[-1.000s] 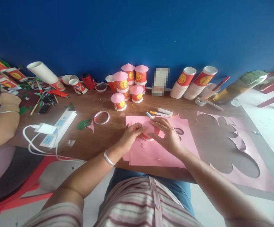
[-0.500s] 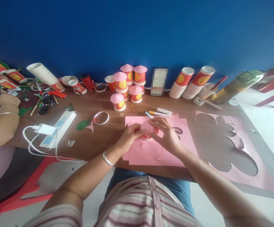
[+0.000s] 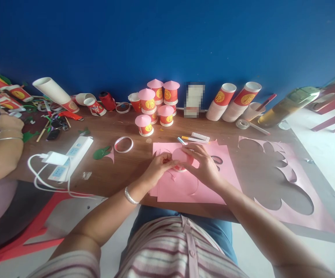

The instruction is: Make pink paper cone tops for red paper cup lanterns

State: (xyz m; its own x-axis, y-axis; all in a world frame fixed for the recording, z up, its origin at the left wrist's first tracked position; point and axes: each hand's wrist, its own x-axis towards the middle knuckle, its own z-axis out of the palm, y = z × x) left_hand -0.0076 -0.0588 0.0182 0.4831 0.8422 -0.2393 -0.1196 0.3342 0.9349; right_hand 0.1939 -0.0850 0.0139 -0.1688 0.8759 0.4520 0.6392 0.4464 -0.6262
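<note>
We are holding a pink-topped red cup [image 3: 181,155] over the back middle part of the pink sheets [image 3: 167,191]; whether its base is touching them, we cannot tell. Our left hand [image 3: 161,164] is gripping narrowly, thumb and fingers closing at the left edge of the pink top. Our right hand [image 3: 203,163] is holding the same cup in a wider curve, its fingers lying along the far edge and its thumb on the near side.

Dark loop handles [image 3: 217,158] are lying on the sheets, just beyond our right hand. At the sheets' back edge, a blue-tipped pen [image 3: 181,141] and a yellow-and-white pen [image 3: 195,139] are lying close together. Left of the sheets, a tape ring [image 3: 124,144] is lying flat, and a power strip [image 3: 79,148] is sitting farther out. Behind the sheets, pink-roofed cups [image 3: 146,104] are standing in a cluster. Behind and to their right, two cup stacks [image 3: 221,101] are leaning. Right of the sheets, a cut-out pink sheet [image 3: 320,216] is spreading.
</note>
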